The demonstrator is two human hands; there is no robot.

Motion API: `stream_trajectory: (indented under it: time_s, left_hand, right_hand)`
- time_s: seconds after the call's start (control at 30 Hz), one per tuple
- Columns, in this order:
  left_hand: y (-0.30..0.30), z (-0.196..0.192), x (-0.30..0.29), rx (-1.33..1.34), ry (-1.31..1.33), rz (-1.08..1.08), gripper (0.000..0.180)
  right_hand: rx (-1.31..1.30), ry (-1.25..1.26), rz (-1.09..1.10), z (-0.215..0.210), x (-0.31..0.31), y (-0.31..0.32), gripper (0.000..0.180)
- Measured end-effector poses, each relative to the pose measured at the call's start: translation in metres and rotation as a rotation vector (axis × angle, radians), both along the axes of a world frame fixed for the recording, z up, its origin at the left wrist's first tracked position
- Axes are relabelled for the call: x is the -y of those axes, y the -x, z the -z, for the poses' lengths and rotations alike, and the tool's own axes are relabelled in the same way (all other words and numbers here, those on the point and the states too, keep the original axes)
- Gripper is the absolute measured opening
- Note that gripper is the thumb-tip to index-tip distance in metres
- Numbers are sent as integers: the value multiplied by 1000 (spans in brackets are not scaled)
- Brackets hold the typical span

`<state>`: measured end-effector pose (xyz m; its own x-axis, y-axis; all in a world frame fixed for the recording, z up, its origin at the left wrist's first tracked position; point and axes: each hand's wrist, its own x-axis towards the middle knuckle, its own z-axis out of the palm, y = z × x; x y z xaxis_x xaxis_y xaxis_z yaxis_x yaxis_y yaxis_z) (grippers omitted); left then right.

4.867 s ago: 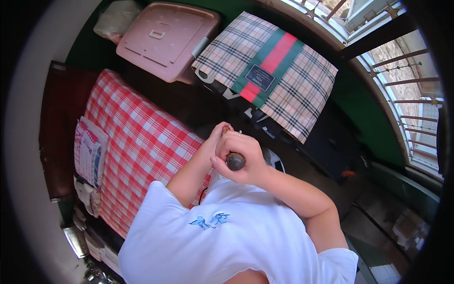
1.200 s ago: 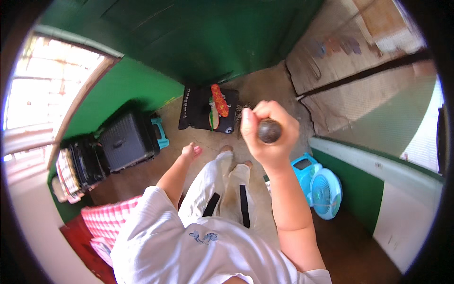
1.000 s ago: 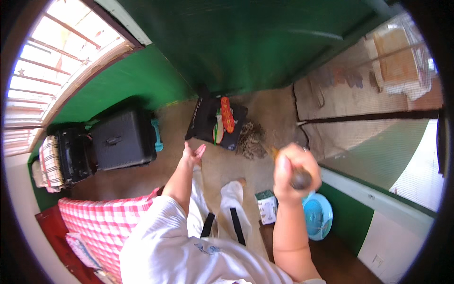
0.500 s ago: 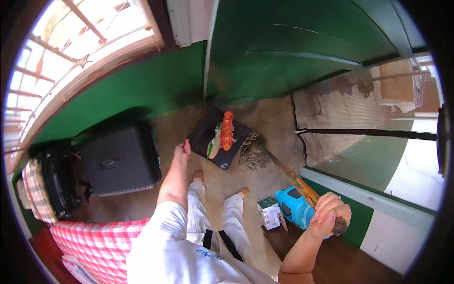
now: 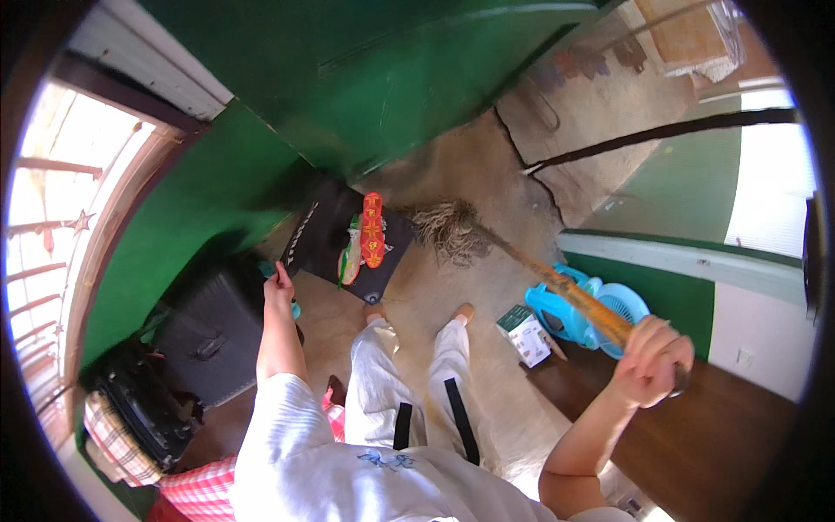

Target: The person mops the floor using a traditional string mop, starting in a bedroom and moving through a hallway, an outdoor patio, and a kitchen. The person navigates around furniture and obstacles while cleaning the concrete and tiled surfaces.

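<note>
Right hand (image 5: 652, 361) clenched round the mop (image 5: 570, 291) near its handle's top end; handle slants down, strands on floor (image 5: 517, 217) just beside black mat (image 5: 396, 252); left hand (image 5: 279, 287) near dark suitcase (image 5: 209, 335), finger state unclear

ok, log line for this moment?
right hand: gripping mop handle | left hand: nothing visible in it | string mop head: on floor, beside black mat | handle: slanted

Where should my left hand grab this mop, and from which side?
Probably mid-way along the mop handle, below the right hand, with the left hand coming from the left: it's long and thin, slanting up from the stringy head, and that stretch is bare.
</note>
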<state>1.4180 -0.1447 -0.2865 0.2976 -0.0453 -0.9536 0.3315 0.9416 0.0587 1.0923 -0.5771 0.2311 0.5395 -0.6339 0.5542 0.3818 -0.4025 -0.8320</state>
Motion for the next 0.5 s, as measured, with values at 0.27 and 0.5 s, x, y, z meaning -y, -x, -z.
stream_trajectory:
  time_s: [0.27, 0.5]
  left_hand:
    - [-21, -14, -35, 76, -65, 192, 29]
    - [-5, -48, 34, 229, -430, 431, 26]
  right_hand:
    - [31, 1, 31, 2, 26, 41, 19]
    - [-51, -1, -42, 6, -1, 26, 21]
